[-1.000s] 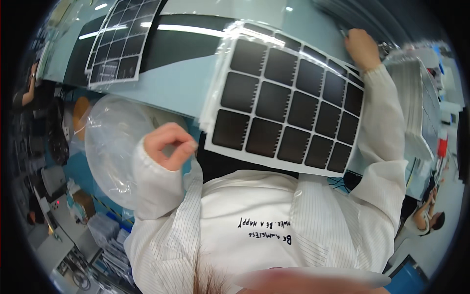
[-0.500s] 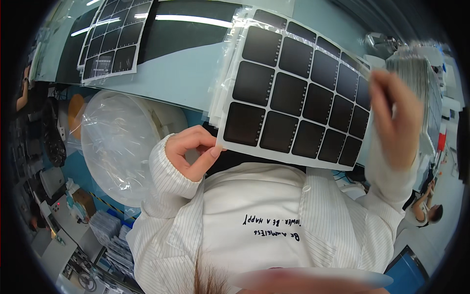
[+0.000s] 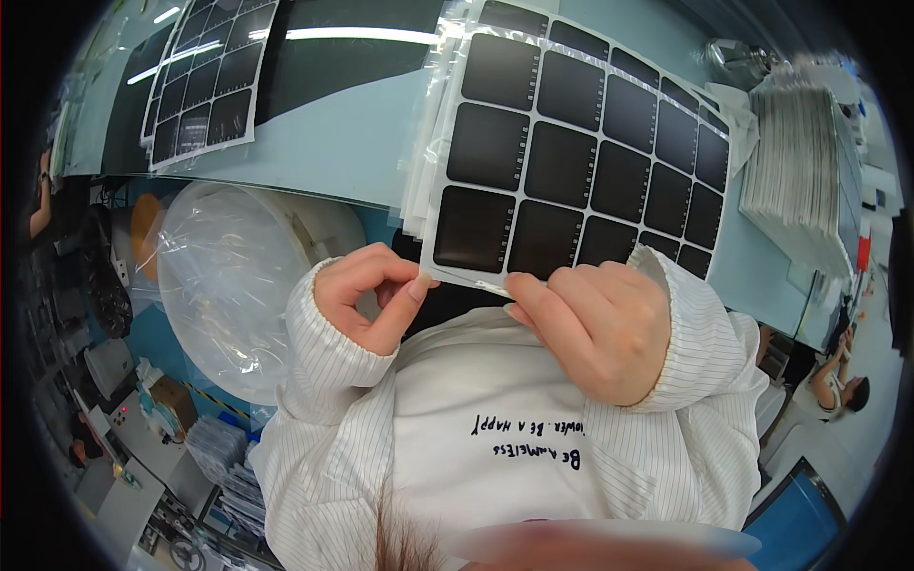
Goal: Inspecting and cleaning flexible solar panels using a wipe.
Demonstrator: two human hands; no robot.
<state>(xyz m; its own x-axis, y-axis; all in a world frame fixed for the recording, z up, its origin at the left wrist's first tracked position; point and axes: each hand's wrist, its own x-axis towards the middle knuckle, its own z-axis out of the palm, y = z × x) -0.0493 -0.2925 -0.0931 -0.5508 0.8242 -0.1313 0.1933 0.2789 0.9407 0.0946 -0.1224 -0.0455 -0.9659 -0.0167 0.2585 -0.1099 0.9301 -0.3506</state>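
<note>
A white sheet covered in rows of black rounded squares lies at the table's near edge, on top of a stack of similar sheets in clear plastic. My left hand pinches the sheet's near left corner between thumb and forefinger. Just right of it, my right hand is closed at the near edge, fingers curled and thumb against forefinger. A small shiny, whitish strip shows along the edge between both hands; whether it is a lifting film I cannot tell. My right hand covers part of the bottom row of squares.
More sheets with black squares lie at the far left of the table. On the right stands a tall stack of pale sheets. A round bin lined with clear plastic is left of my knees. A person is at the far right.
My right hand has come from the sheet's right side down and left to its near edge, close to my left hand. My left hand keeps its pinch at the corner.
</note>
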